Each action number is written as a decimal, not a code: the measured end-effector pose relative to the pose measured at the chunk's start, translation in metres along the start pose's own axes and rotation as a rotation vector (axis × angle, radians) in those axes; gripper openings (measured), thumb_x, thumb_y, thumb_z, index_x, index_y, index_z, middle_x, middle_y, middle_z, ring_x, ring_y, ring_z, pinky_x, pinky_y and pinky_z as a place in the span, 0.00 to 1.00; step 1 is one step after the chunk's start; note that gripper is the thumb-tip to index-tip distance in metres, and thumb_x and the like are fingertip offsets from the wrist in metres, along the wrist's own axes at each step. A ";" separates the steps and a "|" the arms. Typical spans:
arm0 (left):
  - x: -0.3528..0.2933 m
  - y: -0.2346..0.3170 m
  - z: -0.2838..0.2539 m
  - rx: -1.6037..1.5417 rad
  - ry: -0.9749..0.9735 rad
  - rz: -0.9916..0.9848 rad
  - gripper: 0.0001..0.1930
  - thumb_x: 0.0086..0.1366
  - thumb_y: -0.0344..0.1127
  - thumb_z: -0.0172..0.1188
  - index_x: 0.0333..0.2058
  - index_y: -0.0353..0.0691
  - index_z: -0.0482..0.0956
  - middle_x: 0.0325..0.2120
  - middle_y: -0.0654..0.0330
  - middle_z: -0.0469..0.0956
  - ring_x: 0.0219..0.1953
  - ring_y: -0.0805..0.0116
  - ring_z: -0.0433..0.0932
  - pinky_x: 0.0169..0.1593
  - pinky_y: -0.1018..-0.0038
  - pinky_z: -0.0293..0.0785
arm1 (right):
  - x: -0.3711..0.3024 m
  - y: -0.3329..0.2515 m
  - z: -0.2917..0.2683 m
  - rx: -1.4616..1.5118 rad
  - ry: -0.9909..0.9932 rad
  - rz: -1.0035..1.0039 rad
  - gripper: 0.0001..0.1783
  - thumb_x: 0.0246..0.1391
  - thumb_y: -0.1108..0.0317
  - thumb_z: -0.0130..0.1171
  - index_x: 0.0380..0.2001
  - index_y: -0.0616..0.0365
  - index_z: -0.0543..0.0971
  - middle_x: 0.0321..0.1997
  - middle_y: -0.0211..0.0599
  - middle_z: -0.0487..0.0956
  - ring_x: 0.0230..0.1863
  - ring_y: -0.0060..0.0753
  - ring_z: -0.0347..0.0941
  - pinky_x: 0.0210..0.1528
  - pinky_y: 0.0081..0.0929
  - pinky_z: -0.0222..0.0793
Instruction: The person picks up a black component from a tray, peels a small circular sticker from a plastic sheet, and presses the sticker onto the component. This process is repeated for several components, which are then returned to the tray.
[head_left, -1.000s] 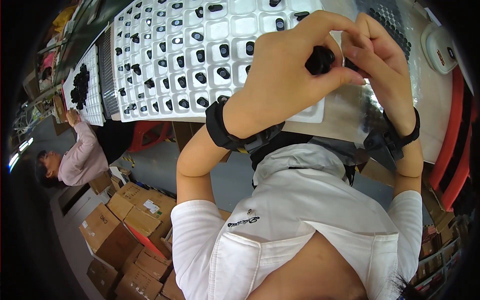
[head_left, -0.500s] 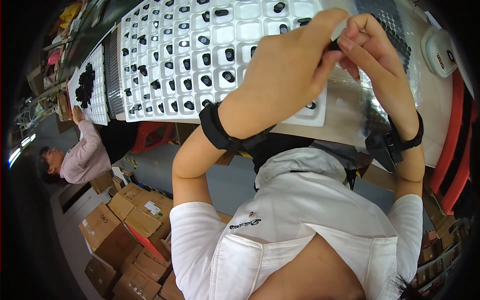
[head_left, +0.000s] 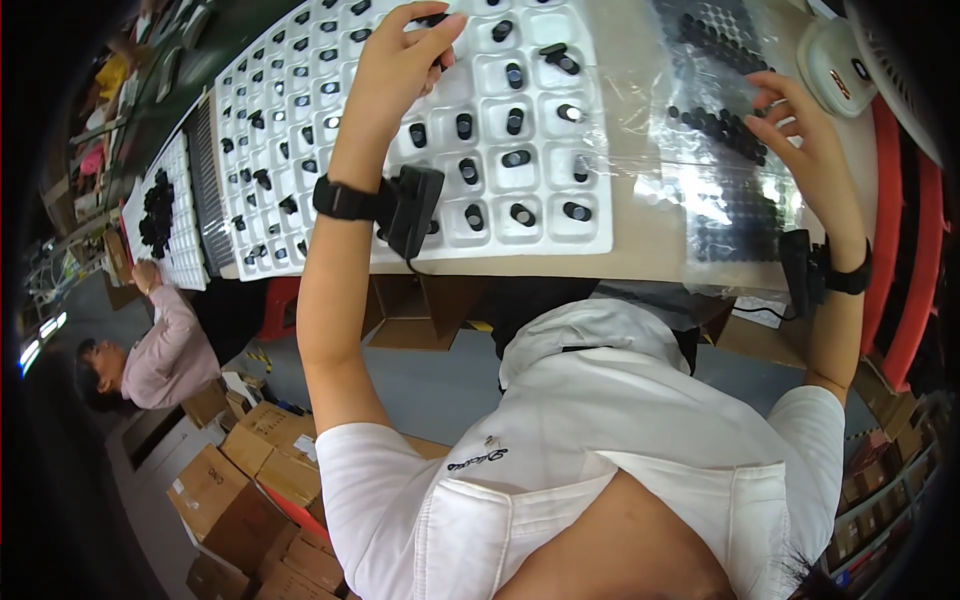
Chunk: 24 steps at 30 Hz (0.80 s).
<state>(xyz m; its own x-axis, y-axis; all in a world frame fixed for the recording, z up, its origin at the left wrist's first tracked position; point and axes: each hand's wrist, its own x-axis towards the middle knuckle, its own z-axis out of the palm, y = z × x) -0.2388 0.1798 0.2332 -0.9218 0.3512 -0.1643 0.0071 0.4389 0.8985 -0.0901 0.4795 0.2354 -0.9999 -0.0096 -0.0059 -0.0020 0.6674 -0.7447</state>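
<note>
White plastic tray (head_left: 590,244) lies under my left hand (head_left: 395,65); my thumb and finger there pinch a small black oval piece (head_left: 431,19); my right hand (head_left: 800,130) has thumb and fingers spread apart, near little round black bits (head_left: 722,131) on clear plastic film (head_left: 650,185); I cannot tell if they touch.

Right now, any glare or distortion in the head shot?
Head view: glare washes out part of the clear plastic, below the right hand; head view: fisheye bends the red bars and blacks out the corners; head view: the small pieces at the left of the near white tray are too tiny to judge for focus.
</note>
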 end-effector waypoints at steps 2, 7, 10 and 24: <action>-0.007 0.004 0.001 -0.140 -0.049 -0.063 0.11 0.54 0.30 0.50 0.36 0.31 0.69 0.24 0.59 0.70 0.19 0.75 0.66 0.18 0.86 0.56 | -0.001 0.001 0.003 -0.064 -0.012 -0.006 0.17 0.41 0.75 0.53 0.39 0.56 0.69 0.28 0.25 0.67 0.28 0.15 0.61 0.30 0.12 0.56; -0.031 0.021 0.003 -0.978 -0.331 -0.361 0.13 0.54 0.30 0.47 0.39 0.33 0.63 0.29 0.52 0.70 0.28 0.69 0.69 0.24 0.80 0.64 | 0.010 0.004 0.019 -0.009 -0.042 -0.033 0.15 0.39 0.76 0.54 0.35 0.57 0.71 0.26 0.26 0.67 0.26 0.16 0.61 0.28 0.12 0.56; -0.048 0.035 0.008 -1.165 -0.352 -0.585 0.14 0.56 0.32 0.44 0.40 0.30 0.63 0.32 0.49 0.69 0.29 0.71 0.67 0.24 0.82 0.62 | 0.014 0.009 0.029 0.021 -0.063 -0.020 0.13 0.38 0.78 0.54 0.32 0.58 0.72 0.24 0.26 0.67 0.25 0.17 0.61 0.27 0.12 0.57; -0.087 0.023 0.022 -1.018 -0.347 -0.361 0.15 0.57 0.31 0.44 0.42 0.29 0.64 0.33 0.54 0.67 0.24 0.77 0.61 0.21 0.87 0.57 | 0.015 0.010 0.045 -0.122 0.073 -0.113 0.05 0.38 0.77 0.54 0.21 0.61 0.68 0.21 0.28 0.67 0.22 0.19 0.60 0.25 0.14 0.56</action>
<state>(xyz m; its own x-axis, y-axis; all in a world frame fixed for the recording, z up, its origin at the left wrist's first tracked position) -0.1502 0.1777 0.2592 -0.6477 0.6203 -0.4424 -0.7019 -0.2598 0.6633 -0.1050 0.4524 0.1976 -0.9914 -0.0389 0.1249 -0.1115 0.7506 -0.6513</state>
